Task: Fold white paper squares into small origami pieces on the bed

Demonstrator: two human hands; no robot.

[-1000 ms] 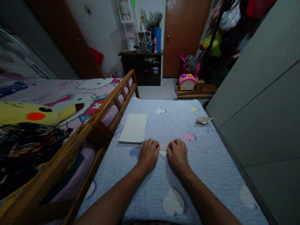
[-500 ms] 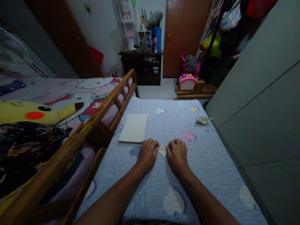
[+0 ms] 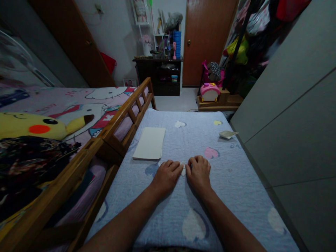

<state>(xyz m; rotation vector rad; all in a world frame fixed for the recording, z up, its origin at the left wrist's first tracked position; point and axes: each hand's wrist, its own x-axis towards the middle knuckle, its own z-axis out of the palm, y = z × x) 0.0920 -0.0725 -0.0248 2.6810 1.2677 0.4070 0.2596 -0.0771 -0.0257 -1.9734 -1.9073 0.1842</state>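
The left hand (image 3: 166, 176) and right hand (image 3: 198, 173) touched a folded paper piece (image 3: 183, 170) between them, curled; grip indeterminate. A white paper stack (image 3: 149, 143) lay ahead of the left hand.

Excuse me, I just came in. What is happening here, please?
A person is working with bare hands on a light blue quilted bedcover. Their left hand and right hand rest on either side of a small folded piece of white paper, with the fingers at its edges. A stack of pale paper lies further forward on the left, and another folded paper piece lies near the far right edge.
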